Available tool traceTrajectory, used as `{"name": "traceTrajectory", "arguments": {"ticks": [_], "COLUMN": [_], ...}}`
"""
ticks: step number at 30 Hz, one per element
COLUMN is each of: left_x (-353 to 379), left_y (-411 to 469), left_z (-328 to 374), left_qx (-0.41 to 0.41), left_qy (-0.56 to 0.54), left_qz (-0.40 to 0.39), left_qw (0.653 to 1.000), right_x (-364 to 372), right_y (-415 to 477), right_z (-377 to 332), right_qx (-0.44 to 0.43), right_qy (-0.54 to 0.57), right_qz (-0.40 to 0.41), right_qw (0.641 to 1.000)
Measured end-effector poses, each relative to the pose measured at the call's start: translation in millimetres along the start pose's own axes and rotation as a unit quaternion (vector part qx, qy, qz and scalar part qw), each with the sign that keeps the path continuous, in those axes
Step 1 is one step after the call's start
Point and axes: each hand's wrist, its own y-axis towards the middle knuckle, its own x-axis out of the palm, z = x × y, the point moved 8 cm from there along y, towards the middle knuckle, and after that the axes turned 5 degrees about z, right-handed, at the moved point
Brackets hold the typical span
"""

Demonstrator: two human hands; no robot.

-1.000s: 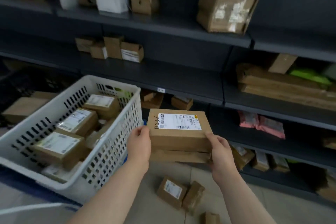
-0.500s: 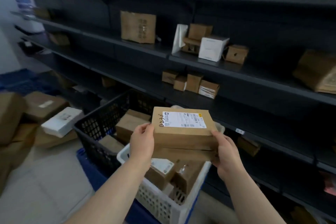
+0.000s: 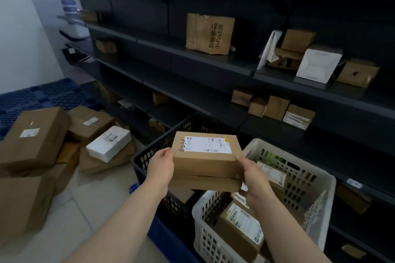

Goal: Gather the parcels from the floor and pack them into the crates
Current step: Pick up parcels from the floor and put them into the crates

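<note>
The left hand (image 3: 160,165) and right hand (image 3: 255,179) clasp two stacked parcels (image 3: 205,162) — dark shelving (image 3: 181,57) beyond, tiled floor (image 3: 96,198) leftward. The black crate (image 3: 147,156) beneath is largely hidden.

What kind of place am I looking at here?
Most likely a parcel depot or stockroom: long dark shelving holds scattered boxes, labelled parcels lie heaped on the floor, and a black crate and a white crate hold more.

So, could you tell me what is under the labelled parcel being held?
A flatter brown parcel sits directly under the labelled parcel; the left hand and right hand grip both. Its top face is covered.
</note>
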Motion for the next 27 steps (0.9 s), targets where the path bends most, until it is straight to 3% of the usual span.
{"name": "traceTrajectory", "arguments": {"ticks": [14,27], "left_x": [89,199], "left_y": [173,327], "left_z": [16,-2], "left_qx": [-0.045,-0.076], "left_qy": [0.045,0.147], "left_qz": [-0.034,-0.196], "left_qw": [0.997,0.967], "right_x": [72,108], "right_y": [165,272], "right_z": [-34,-23], "right_qx": [0.024,0.061], "right_qy": [-0.036,-0.028], "right_qz": [0.036,0.185], "right_qw": [0.998,0.980]}}
